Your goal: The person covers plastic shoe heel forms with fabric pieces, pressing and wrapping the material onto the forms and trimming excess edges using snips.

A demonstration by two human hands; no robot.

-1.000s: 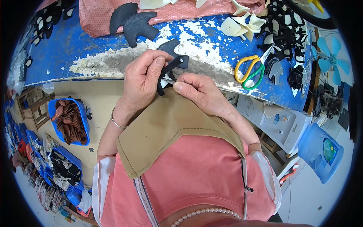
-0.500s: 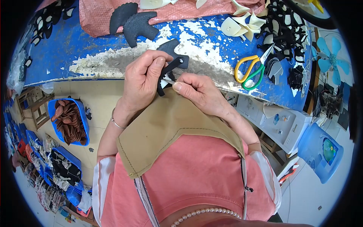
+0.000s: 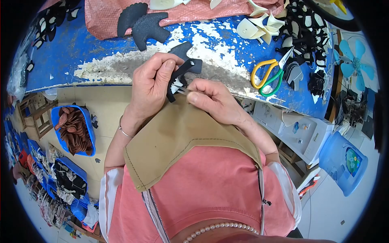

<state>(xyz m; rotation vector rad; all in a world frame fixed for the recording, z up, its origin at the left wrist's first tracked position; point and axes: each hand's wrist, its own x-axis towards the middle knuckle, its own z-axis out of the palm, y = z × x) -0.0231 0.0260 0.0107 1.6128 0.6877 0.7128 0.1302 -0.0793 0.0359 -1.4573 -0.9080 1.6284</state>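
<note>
A black piece with white patches (image 3: 173,83) is pinched between the thumb and fingers of my left hand (image 3: 152,83), near the table's front edge. My right hand (image 3: 212,100) is closed on a thin metal tool (image 3: 182,90), whose end points at the black piece; the tool's rear part is hidden in my fingers. Behind the black piece, a dark grey cut piece (image 3: 182,49) lies on the worn blue table (image 3: 109,67). A tan apron (image 3: 182,125) hangs below both hands.
Yellow-and-green-handled scissors (image 3: 269,77) lie on the table at the right, beside cream cup-shaped pieces (image 3: 259,29) and a pile of black pieces (image 3: 306,32). Dark shapes (image 3: 150,29) rest on pink sacking (image 3: 103,20). A blue bin (image 3: 94,137) of brown pieces stands lower left.
My right hand has drawn back slightly, showing more of the metal tool. My left hand and the black piece have shifted a little to the left.
</note>
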